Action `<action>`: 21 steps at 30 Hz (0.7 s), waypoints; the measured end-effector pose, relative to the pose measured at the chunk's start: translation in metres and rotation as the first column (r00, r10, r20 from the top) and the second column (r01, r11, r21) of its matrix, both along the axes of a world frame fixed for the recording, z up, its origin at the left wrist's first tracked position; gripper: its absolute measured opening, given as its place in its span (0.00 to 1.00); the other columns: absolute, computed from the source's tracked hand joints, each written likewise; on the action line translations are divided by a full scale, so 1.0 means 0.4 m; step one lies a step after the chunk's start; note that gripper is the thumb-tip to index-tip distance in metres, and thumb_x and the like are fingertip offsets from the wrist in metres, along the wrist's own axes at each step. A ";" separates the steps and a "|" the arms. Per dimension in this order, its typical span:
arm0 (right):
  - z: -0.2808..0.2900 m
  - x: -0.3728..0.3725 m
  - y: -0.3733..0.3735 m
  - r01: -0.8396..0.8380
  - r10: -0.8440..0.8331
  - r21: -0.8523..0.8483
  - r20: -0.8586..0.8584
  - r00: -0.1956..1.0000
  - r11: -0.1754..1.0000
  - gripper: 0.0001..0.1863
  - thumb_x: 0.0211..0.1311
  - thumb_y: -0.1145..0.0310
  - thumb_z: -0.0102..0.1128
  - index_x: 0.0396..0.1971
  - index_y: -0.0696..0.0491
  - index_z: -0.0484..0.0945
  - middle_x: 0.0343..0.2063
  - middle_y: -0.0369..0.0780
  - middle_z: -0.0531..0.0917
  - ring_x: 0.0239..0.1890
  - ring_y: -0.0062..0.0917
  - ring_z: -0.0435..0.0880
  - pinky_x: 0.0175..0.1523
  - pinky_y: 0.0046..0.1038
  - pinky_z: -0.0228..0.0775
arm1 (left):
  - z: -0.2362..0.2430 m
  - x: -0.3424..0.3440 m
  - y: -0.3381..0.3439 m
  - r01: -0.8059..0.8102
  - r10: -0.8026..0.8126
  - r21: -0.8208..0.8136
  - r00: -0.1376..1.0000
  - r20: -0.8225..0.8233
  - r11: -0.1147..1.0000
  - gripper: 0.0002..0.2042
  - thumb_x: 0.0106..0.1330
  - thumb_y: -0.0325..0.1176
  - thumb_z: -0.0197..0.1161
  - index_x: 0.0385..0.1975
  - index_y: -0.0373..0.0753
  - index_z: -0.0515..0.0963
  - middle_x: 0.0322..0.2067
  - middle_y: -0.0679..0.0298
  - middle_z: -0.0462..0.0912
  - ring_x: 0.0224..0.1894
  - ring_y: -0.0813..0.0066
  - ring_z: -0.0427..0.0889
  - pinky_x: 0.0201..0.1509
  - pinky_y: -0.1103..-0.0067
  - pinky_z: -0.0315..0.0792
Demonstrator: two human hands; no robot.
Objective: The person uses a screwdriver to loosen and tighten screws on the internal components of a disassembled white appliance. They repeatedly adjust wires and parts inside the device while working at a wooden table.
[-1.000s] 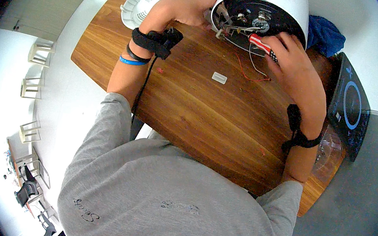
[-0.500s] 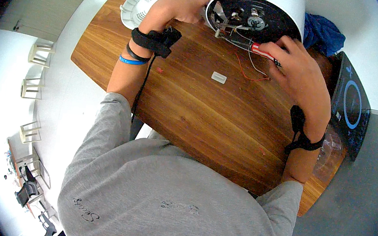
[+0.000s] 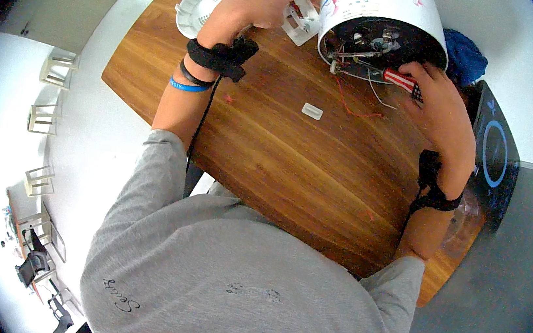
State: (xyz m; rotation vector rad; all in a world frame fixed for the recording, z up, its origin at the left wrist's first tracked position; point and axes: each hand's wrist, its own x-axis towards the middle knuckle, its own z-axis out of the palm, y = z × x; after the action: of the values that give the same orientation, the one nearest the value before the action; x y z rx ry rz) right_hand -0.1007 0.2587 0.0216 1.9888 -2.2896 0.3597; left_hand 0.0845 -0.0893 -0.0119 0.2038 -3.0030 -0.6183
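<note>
A white cylindrical appliance (image 3: 390, 3) with pink floral print lies on its side on the wooden table. Its open end faces me, showing a dark inside with metal fittings and loose wires. My right hand (image 3: 442, 98) is closed round a screwdriver (image 3: 402, 81) with a red, white and dark patterned handle; its shaft points left into the lower part of the opening. On the appliance's left, my left hand (image 3: 268, 5) grips a white plastic part (image 3: 301, 22) with cutouts. The fingertips of that hand are partly hidden. Red and white wires (image 3: 358, 111) trail out onto the table.
A white round plastic cover (image 3: 195, 10) lies behind my left wrist, with a yellow wire above it. A small white plastic piece (image 3: 312, 111) sits mid-table. To the right are a black induction cooktop (image 3: 495, 153), a dark blue cloth (image 3: 464, 57) and a clear plastic bag (image 3: 464, 222).
The appliance has shifted right and turned a little, and the screwdriver and right hand have moved right with it. The white plastic part now shows beside my left hand, apart from the appliance's rim.
</note>
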 end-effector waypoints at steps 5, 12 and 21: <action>0.002 -0.013 0.007 0.038 -0.038 0.088 0.002 0.999 0.995 0.21 0.58 0.77 0.68 0.53 0.52 0.79 0.49 0.48 0.83 0.54 0.48 0.82 0.58 0.43 0.75 | -0.016 0.019 0.001 0.043 -0.051 -0.138 0.997 -0.059 0.989 0.31 0.55 0.19 0.68 0.64 0.39 0.76 0.51 0.47 0.88 0.56 0.44 0.86 0.54 0.59 0.82; -0.005 -0.018 0.021 0.060 -0.062 0.094 0.023 0.998 0.994 0.22 0.58 0.78 0.67 0.54 0.53 0.79 0.51 0.48 0.83 0.56 0.48 0.81 0.60 0.41 0.75 | -0.028 0.015 0.012 -0.001 0.013 -0.218 0.998 0.056 0.976 0.29 0.53 0.26 0.74 0.59 0.39 0.80 0.50 0.51 0.89 0.54 0.46 0.87 0.54 0.62 0.82; -0.018 -0.014 0.028 0.069 -0.102 0.275 0.105 0.989 0.959 0.27 0.54 0.77 0.70 0.57 0.53 0.79 0.44 0.53 0.88 0.48 0.51 0.87 0.54 0.44 0.79 | 0.009 -0.031 0.064 0.162 -0.151 -0.139 0.985 0.086 0.977 0.21 0.56 0.35 0.77 0.50 0.38 0.86 0.49 0.55 0.90 0.52 0.51 0.89 0.54 0.63 0.82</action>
State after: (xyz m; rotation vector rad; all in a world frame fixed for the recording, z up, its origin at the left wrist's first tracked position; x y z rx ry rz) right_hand -0.1062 0.2700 0.0143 2.0249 -2.6145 0.1679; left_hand 0.0720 -0.0636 -0.0082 -0.0186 -3.1420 -0.4078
